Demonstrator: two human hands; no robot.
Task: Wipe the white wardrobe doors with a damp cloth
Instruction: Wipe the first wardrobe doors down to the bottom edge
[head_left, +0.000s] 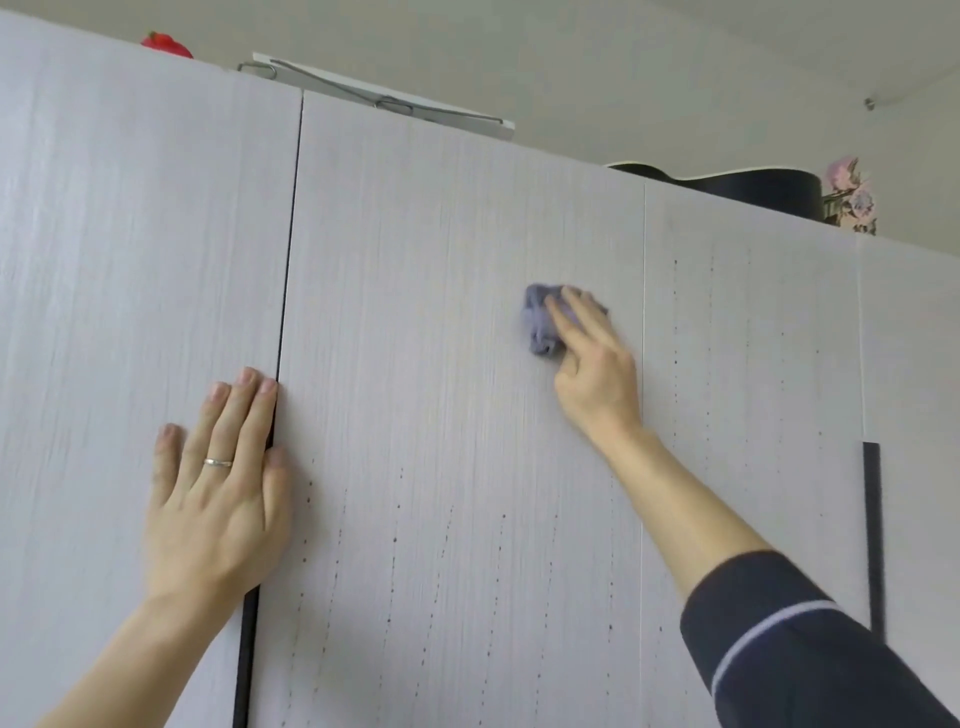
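While right hand (592, 364) pressed bunched cloth (540, 319) on middle door (441, 312) near its right edge, left hand (221, 499) lay flat, fingers spread; we judged lower speckled area unwiped.

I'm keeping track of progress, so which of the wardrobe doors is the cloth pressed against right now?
The middle door: the right hand presses the purple cloth on its upper right part. The left hand rests flat on the left door.
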